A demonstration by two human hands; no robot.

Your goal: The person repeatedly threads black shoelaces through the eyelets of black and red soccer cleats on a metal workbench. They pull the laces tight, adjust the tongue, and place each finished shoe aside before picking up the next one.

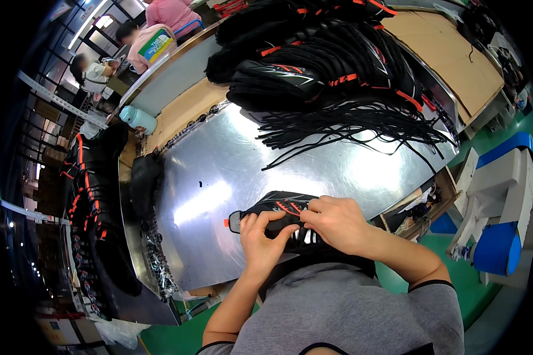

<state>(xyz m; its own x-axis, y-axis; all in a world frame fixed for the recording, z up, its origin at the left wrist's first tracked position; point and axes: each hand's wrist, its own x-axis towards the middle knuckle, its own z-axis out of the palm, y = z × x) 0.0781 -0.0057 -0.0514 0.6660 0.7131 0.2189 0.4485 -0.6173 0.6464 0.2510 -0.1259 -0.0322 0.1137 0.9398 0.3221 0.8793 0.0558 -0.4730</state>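
A black shoe upper (278,201) with red and grey markings lies on the metal tabletop close in front of me. My left hand (260,239) grips its near side, fingers curled over the top and thumb pointing toward the right hand. On the upper's right part, my right hand (337,222) is closed in a pinch, and its fingertips hide whatever they hold. A grey tab with a red tip shows at the upper's left end. Beyond the hands, a loose bundle of black shoelaces (349,124) lies across the table.
Black-and-red shoe uppers (320,71) are heaped at the far side. More uppers (89,195) hang in a row at the left. A light blue bottle (137,119) stands by the table's left rim. A white-and-blue machine (497,207) is at right. Several people work at the far left.
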